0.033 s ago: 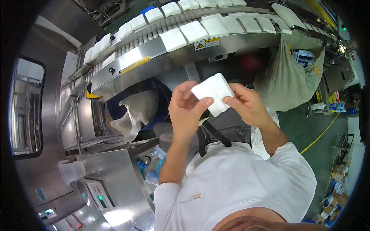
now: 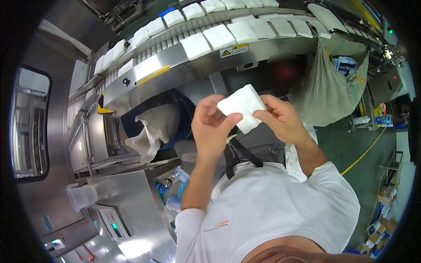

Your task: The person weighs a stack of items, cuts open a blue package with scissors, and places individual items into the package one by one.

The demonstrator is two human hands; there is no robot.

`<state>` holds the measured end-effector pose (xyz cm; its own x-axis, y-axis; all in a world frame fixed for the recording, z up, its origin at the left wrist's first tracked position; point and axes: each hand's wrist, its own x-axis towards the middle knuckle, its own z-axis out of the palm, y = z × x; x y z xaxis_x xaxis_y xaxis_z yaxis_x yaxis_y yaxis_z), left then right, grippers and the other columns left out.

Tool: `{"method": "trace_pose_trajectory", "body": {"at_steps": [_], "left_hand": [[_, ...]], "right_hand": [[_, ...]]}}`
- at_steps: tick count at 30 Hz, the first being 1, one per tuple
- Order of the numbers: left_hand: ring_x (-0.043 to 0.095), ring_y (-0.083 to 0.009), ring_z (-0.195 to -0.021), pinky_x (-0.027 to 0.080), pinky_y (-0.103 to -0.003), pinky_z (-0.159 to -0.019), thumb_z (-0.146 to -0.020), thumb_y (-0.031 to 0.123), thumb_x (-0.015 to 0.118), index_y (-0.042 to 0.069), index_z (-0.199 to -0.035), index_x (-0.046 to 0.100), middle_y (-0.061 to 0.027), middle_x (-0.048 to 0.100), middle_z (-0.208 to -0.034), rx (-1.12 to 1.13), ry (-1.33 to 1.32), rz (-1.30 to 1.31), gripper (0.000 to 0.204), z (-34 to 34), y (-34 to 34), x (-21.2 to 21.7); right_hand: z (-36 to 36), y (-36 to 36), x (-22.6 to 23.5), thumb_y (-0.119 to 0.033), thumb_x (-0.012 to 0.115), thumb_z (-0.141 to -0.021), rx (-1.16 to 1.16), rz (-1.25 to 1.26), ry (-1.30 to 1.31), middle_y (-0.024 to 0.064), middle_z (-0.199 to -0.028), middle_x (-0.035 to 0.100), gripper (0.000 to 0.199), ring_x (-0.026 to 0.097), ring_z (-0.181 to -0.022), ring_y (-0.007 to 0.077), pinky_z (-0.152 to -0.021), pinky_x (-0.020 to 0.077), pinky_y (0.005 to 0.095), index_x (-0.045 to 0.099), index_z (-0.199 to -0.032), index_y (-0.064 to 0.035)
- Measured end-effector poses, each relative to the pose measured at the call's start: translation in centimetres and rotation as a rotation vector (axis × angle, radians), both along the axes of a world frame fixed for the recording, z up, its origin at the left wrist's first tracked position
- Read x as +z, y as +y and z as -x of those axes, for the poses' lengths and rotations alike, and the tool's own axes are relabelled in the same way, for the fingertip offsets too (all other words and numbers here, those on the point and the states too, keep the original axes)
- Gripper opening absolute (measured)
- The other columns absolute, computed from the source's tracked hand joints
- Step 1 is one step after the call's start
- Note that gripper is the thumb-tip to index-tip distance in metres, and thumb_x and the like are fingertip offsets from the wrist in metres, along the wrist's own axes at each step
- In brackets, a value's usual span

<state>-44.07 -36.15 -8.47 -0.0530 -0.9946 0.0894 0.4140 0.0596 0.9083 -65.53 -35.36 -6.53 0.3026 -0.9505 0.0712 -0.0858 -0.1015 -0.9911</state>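
In front of my chest I hold a folded white pad, soft and thick, like a stack of wipes or tissue, tilted with one corner up. My left hand grips its lower left side, the thumb on the near face and the other fingers curled behind the left edge. On the other side my right hand pinches the right edge, its thumb pressed on the face and its fingers behind. The pad's far face is hidden. Similar white pads lie in rows along the roller conveyor beyond my hands.
Hanging from the conveyor's right end is a grey-green cloth bag with packaging inside. A blue bin with a pale plastic liner stands under the conveyor at left. A steel table holds a digital scale and a plastic tub.
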Motion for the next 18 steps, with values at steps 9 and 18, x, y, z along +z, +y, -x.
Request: {"method": "trace_pose_trajectory", "body": {"at_steps": [9, 18], "left_hand": [[0.06, -0.0261, -0.127, 0.048, -0.04, -0.109, -0.064, 0.009, 0.098, 0.0, -0.147, 0.046, -0.0166, 0.064, -0.134, -0.29, -0.2, 0.012, 0.099, -0.7, -0.4, 1.3], [0.07, -0.015, -0.101, 0.054, -0.027, -0.09, -0.084, -0.007, 0.081, -0.004, -0.119, 0.063, -0.0125, 0.075, -0.111, -0.014, -0.234, 0.059, 0.039, 1.3, -0.4, -0.3]], "right_hand": [[2.8, -0.9, 1.2, -0.02, 0.068, -0.1, 0.226, 0.051, 0.223, 0.0139, -0.098, 0.075, 0.031, 0.069, -0.085, 0.0171, -0.076, 0.0535, 0.0331, 0.066, -0.125, -0.0013], [2.6, -1.1, -3.9, -0.014, 0.079, -0.093, 0.172, -0.151, -0.324, 0.0124, -0.122, 0.069, 0.054, 0.067, -0.107, 0.0169, -0.088, 0.0553, 0.033, 0.053, -0.138, -0.0004]]}}
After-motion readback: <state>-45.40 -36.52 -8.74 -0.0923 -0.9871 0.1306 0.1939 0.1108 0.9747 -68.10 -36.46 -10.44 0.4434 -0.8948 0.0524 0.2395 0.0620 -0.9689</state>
